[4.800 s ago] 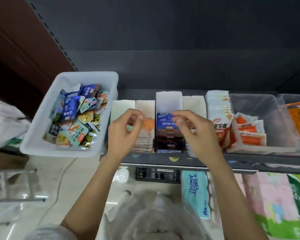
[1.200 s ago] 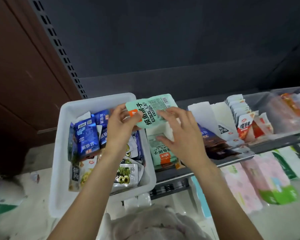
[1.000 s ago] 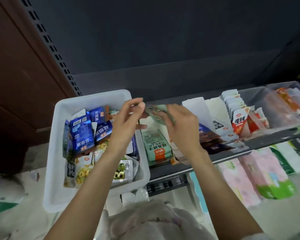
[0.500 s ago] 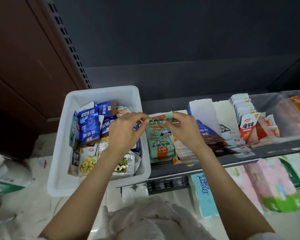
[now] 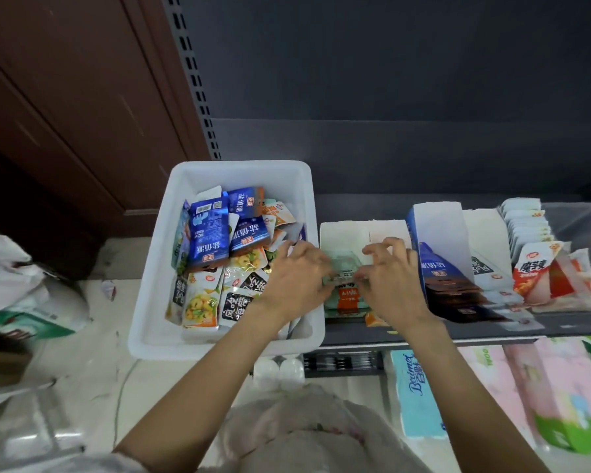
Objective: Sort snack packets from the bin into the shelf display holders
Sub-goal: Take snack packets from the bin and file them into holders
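Together left hand (image 5: 295, 276) and right hand (image 5: 391, 274) pinch a green packet (image 5: 344, 268) (over its holder (image 5: 343, 235))

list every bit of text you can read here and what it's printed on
"盐焗派": blue packets in the white bin
"魔芋爽": red and white packets on the shelf, right
"Breeinee", or close: light blue tissue pack below the shelf
Black and white packets in the bin: large characters, too warped to read
Green packet at both hands: blurred
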Motion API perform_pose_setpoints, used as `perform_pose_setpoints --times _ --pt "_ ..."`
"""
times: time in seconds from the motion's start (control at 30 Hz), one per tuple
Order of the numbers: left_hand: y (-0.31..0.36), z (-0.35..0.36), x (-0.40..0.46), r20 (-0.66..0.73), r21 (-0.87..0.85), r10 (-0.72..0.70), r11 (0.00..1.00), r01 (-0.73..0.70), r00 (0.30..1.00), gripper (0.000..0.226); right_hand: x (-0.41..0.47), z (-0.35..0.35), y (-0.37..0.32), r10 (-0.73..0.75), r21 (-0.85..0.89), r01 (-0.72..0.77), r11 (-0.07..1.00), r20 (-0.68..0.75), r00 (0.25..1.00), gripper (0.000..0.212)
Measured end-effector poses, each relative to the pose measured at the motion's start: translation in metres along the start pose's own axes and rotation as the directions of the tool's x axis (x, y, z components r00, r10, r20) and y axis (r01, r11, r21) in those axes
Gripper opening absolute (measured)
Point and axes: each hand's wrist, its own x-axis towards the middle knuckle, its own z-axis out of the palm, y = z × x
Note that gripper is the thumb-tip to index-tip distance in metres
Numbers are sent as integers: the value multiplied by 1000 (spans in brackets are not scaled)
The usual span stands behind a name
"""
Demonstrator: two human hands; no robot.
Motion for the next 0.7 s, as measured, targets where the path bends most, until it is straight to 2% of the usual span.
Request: perform_pose_setpoints --times 0.03,0.07,0.13,0.2,0.27,0.33,0.43,0.53,0.6,0.63,0.7 --pt "-5 -2 -4 -2 -108 -6 994 6 1000 29 0 -2 -2 -12 9 11 1000 43 999 16" --pt "-12 -5 -11 -64 -231 -34 973 19 997 30 2 -8 -5 -36 65 33 997 53 998 23" --pt "-32 -13 -27 -264 -391 -197 917 82 944 26 9 -24 -20 -89 323 74 944 33 996 30" --pt "-62 -13 -43 -361 -429 -393 875 224 846 26 21 -35 -45 -150 585 119 802 4 989 29" --pt "-93 -5 -54 -303 -419 -552 810 412 777 35 39 -31 -76 -225 666 169 726 -2 974 27" --pt "-117 5 -59 -161 -388 -644 738 552 748 46 61 -13 -107 -285 624 198 756 41 958 29" --pt "-132 16 -59 -58 -357 -660 715 602 749 46 94 27 -139 -341 444 249 861 139 930 40" --pt "-136 18 -58 -88 -328 -632 749 576 770 30 108 56 -150 -350 268 274 924 297 888 53" --pt "-135 13 -59 -119 -307 -624 763 569 773 19 105 62 -151 -336 199 284 938 327 883 55" --pt "-135 10 -61 -148 -314 -619 769 557 771 17 101 62 -150 -327 210 271 939 316 891 57" --pt "-134 2 -63 -228 -419 -614 763 493 756 16 92 52 -148 -281 360 175 916 268 922 62"
